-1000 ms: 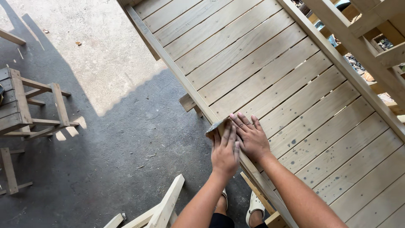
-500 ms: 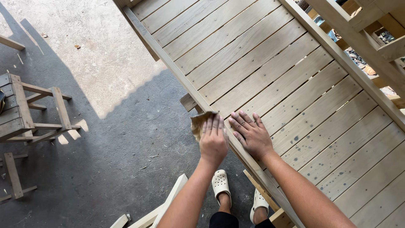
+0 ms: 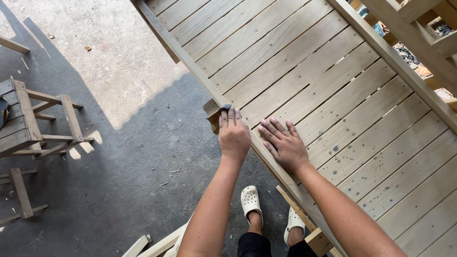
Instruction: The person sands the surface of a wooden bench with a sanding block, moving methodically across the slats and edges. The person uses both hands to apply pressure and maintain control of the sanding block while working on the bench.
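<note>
Nearest, at btm of view: two feet in white perforated clogs (image 3: 251,202) on dark rough concrete floor (image 3: 143,181). Just above, left hand (image 3: 234,135) curled over a small brown folded piece of sandpaper (image 3: 215,119), fingers closed on top of it, pressing it onto the long pale wooden side rail (image 3: 200,78) of the slatted frame; paper sits on the rail's outer edge, partly hidden under the fingers. Right hand (image 3: 284,146) flat and spread w/ nothing held, palm down across the rail and the first pale wooden slats (image 3: 304,81), steadying. Risks, as a judgement: paper thin and only pinched by fingertips, so could slip off the narrow edge; bare fingers riding a raw edge could pick up splinters; right hand lying close alongside the rubbing hand (almost touching) could get scraped if the stroke runs wide. Materials: slats smooth-planed, light yellow, straight-grained, narrow dark gaps between, small dark specks on the nearer boards; a short wooden block (image 3: 209,105) sticking out under the rail just beside the paper. Further left, small unfinished wooden stools (image 3: 33,123) w/ square legs and rungs, well apart from the hands. Beyond, sunlit pale gritty ground (image 3: 109,52); far right, more bare timber framing (image 3: 419,28).
</note>
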{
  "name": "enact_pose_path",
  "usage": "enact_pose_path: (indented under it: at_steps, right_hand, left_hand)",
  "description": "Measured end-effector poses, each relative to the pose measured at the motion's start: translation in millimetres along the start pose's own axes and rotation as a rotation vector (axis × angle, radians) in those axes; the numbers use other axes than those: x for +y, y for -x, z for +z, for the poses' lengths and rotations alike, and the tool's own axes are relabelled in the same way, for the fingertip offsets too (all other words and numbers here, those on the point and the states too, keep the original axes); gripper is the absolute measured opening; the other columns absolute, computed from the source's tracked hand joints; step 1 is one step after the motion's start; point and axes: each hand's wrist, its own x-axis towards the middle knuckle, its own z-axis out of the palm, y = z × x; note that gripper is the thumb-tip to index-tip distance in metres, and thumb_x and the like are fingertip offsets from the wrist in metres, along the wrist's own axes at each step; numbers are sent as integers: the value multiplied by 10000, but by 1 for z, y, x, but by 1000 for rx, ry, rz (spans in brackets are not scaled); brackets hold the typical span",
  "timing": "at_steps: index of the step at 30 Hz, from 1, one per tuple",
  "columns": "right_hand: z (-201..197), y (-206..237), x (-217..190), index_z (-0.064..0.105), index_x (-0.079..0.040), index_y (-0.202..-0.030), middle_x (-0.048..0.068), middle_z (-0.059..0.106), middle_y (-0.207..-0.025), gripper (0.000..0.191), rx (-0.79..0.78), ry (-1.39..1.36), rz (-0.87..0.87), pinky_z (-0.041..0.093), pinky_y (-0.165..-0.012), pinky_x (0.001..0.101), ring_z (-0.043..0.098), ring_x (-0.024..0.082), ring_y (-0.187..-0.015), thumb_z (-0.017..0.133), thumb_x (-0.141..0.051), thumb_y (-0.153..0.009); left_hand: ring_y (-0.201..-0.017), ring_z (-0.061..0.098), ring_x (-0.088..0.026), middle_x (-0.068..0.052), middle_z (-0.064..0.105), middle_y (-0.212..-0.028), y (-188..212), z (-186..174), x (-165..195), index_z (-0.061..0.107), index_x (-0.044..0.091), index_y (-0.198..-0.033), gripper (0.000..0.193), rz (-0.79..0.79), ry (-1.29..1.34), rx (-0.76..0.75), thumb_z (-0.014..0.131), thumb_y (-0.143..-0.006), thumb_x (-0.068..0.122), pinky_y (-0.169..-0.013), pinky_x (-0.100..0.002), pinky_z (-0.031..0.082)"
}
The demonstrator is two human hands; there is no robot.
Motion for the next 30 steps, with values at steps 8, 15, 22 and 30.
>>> enact_pose_path:
  at_steps: [8,15,22,30]
  right_hand:
    - [3,-2,0,380,-377,-1552,-141,333,-1640,539,-15,12,8,88,-1275,429,243,100,-1526,276,-542,-1050]
    - [4,0,2,383,-380,-1557,-140,333,-1645,540,-18,24,7,87,-1283,423,243,93,-1531,273,-547,-1055]
    - [3,-2,0,387,-379,-1553,-137,329,-1646,532,-16,28,9,85,-1284,421,244,94,-1532,280,-537,-1056]
    - [2,-2,2,386,-356,-1564,-118,324,-1659,542,16,14,-13,81,-1283,429,244,105,-1538,262,-527,-1065]
  left_hand:
    - [-1351,524,-503,-322,589,-1396,-2,1,-4,603,-132,-1332,422,29,6,-43,516,-1048,167,-1184,-555,381]
    - [-1385,527,-484,-319,592,-1406,10,1,0,602,-142,-1331,454,7,-12,-19,482,-1001,144,-1208,-535,382]
    - [-1373,531,-466,-281,597,-1422,-18,-5,-13,605,-93,-1346,383,-34,58,-25,484,-1083,158,-1227,-563,374]
    - [-1354,539,-496,-315,593,-1396,15,-14,11,600,-144,-1302,479,60,72,-42,490,-1006,216,-1160,-565,369]
